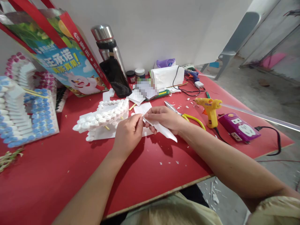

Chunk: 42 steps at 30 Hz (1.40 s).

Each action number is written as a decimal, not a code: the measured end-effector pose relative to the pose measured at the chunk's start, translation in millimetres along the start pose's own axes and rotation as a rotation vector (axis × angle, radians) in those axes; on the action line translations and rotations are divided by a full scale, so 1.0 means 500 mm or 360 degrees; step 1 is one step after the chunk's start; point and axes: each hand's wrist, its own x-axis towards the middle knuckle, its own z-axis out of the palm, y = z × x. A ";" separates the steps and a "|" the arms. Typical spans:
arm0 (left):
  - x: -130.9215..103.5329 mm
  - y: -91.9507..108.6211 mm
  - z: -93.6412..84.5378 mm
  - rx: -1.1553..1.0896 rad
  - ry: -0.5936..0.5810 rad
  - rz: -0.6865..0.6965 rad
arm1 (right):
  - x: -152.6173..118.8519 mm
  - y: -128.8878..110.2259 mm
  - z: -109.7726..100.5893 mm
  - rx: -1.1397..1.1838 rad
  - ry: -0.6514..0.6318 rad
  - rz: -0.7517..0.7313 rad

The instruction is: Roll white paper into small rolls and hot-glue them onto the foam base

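Note:
A strip of white paper (165,130) hangs from my right hand (161,117), whose fingers are closed on its upper end. My left hand (131,129) pinches at the same end, its fingertips against those of my right hand; the bit between them is too small to make out. Just left of my hands stands a white model (103,117) edged with rows of small white rolled pieces, partly behind my left hand. A flat white sheet (142,108) lies behind my fingertips.
Scissors with yellow handles (193,120), a yellow glue gun (209,109) and a purple power socket (240,126) are on the right of the red table (150,178). A blue-and-white model (39,115), a bag (70,62), a phone (114,76) and a steel bottle (104,33) stand at left and back.

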 end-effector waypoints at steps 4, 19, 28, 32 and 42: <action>0.001 0.003 -0.003 0.0005 0.0010 0.0006 | 0.005 0.006 -0.003 0.0121 -0.0014 -0.0047; -0.003 -0.001 0.013 0.0969 -0.0146 0.0339 | 0.005 0.026 0.015 -0.0470 0.0303 -0.0531; -0.001 0.011 -0.003 -0.0182 -0.0131 -0.0041 | 0.004 0.021 0.012 -0.0435 0.0346 -0.0507; 0.004 0.002 -0.007 -0.0764 -0.0070 -0.0399 | 0.001 0.016 0.009 -0.0473 0.0201 -0.0664; 0.005 0.009 -0.002 -0.0763 0.0062 -0.0530 | -0.010 0.007 0.006 -0.0594 0.0208 -0.0566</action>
